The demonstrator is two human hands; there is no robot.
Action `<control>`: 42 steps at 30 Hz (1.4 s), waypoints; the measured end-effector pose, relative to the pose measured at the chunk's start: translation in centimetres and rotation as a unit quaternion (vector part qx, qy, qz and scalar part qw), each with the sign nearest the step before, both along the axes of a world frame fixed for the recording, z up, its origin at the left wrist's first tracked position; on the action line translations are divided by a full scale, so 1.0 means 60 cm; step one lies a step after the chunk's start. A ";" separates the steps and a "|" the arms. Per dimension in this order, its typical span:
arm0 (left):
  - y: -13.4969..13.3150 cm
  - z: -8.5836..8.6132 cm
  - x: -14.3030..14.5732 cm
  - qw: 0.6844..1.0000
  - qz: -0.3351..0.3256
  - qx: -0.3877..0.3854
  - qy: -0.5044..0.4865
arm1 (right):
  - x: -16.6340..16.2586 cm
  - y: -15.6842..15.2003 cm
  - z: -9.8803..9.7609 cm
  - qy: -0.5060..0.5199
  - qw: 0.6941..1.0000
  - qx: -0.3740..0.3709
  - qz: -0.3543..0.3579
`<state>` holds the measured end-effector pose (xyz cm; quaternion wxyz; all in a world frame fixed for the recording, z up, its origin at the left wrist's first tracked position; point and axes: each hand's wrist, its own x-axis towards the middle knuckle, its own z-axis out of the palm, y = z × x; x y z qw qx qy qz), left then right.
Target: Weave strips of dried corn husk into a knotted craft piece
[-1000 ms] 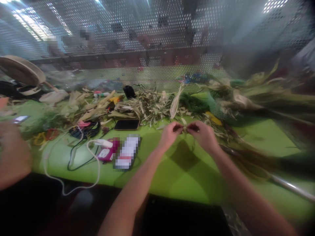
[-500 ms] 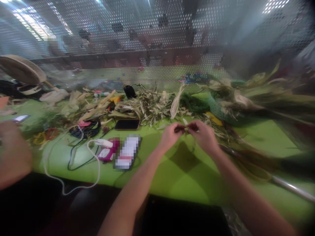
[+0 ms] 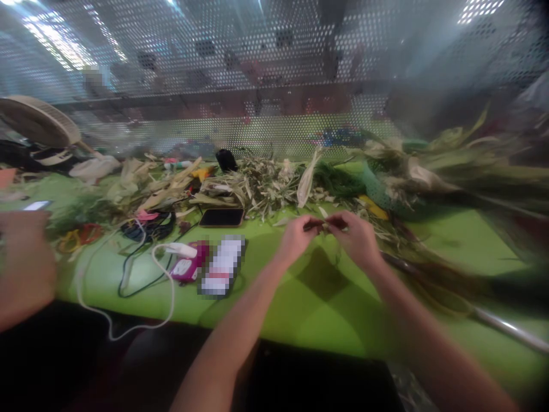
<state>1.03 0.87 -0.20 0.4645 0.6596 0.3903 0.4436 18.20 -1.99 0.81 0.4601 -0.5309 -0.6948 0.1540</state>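
My left hand [image 3: 298, 236] and my right hand [image 3: 357, 236] meet above the green table [image 3: 274, 309], fingertips almost touching. Both are closed in a pinch on a small pale strip of husk [image 3: 323, 212], whose tip pokes up between them. The rest of the strip is hidden by the fingers. Just beyond, a long dried corn husk [image 3: 306, 186] leans upright against a heap of husk scraps [image 3: 268, 183]. Left of my hands lie a dark phone [image 3: 222, 217] and a blurred-out lit phone [image 3: 223, 266].
A magenta power adapter [image 3: 186, 269] with a white cable [image 3: 171, 303] sits left. Another person's arm [image 3: 26, 269] rests at the far left. Right stand a green basket [image 3: 377, 186] of husks and a metal rod [image 3: 510, 332]. A perforated screen [image 3: 257, 68] rises behind.
My two hands stay almost in place, still pinching the strip. At the far left, the other person's arm has shifted slightly.
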 end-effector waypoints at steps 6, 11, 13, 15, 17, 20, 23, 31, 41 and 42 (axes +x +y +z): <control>0.001 -0.002 -0.001 0.999 0.009 0.011 0.032 | -0.003 -0.003 0.003 -0.015 1.000 0.000 0.000; -0.003 0.002 -0.002 0.994 0.024 0.053 0.092 | -0.003 -0.004 0.005 -0.034 0.999 0.008 -0.001; -0.005 0.003 -0.002 0.991 0.028 0.072 0.108 | -0.003 -0.004 0.005 -0.037 0.999 0.012 0.000; -0.007 0.004 -0.002 0.988 0.032 0.089 0.119 | -0.003 -0.004 0.006 -0.039 0.999 0.013 0.001; -0.008 0.006 -0.002 0.986 0.036 0.106 0.126 | -0.003 -0.005 0.008 -0.038 0.999 0.007 0.009; -0.009 0.007 -0.001 0.983 0.039 0.125 0.128 | -0.005 -0.007 0.010 -0.031 0.999 -0.009 0.024; -0.008 0.006 -0.001 0.981 0.044 0.139 0.127 | -0.007 -0.007 0.011 -0.023 0.999 -0.012 0.026; -0.012 0.004 0.001 0.980 0.040 0.144 0.134 | -0.009 -0.008 0.009 -0.012 1.000 -0.016 -0.004; -0.014 0.008 0.002 0.981 0.038 0.136 0.133 | -0.014 -0.011 0.005 -0.084 0.996 0.023 -0.015; -0.014 0.008 0.003 0.981 0.035 0.134 0.135 | -0.015 -0.011 0.004 -0.090 0.995 0.026 -0.020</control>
